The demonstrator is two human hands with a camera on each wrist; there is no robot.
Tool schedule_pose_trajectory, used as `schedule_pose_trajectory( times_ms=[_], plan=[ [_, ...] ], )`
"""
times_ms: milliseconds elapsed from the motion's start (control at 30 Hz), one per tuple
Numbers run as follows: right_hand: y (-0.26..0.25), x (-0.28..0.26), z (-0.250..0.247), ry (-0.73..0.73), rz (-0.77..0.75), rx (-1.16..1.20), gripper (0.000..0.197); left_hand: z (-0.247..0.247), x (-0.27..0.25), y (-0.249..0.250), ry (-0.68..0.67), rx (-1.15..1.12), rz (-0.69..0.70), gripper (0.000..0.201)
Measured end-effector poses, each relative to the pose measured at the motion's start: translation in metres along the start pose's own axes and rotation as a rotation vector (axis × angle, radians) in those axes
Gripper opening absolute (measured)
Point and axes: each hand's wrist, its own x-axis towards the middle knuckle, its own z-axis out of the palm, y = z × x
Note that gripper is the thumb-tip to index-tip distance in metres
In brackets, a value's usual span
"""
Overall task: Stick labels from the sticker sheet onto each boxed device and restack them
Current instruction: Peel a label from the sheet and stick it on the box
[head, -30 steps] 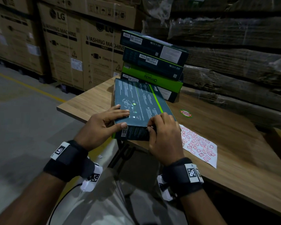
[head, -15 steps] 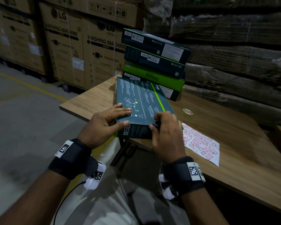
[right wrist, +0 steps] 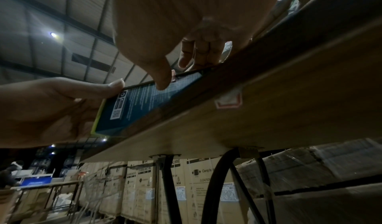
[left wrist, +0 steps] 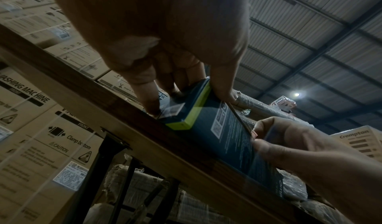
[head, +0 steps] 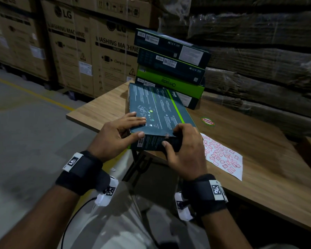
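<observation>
A wooden bench (head: 241, 141) stands among big cardboard boxes. The dark box (head: 158, 112) lies at its near edge. The left hand (head: 115, 135) lies flat, steadying it. The right hand (head: 183, 148) pinches a small label (right wrist: 173, 77) onto its near side. At 3 o'clock lies the sticker sheet (head: 223, 157); at 12 o'clock, four stacked boxes (head: 171, 65).

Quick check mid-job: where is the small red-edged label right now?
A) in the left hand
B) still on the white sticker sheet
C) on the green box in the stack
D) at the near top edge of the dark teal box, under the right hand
D: the right hand presses the small red-edged label at the dark teal box's near top edge, while the left hand steadies the box.
</observation>
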Motion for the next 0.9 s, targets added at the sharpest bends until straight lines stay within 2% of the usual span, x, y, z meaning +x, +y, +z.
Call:
schedule_pose_trajectory(
  times_ms=[133,433,900],
  plan=[
    [-0.005,-0.015,-0.006,-0.002,0.003,0.037,0.043,0.000,0.000,-0.002,0.004,-0.010,0.003,0.048],
    [-0.013,-0.033,-0.013,-0.107,-0.059,-0.085,0.063,0.001,-0.001,0.001,0.017,0.003,0.007,0.048],
    [-0.020,-0.022,-0.012,-0.134,-0.042,-0.224,0.062,0.002,-0.001,0.001,0.028,0.010,0.010,0.049]
  ],
)
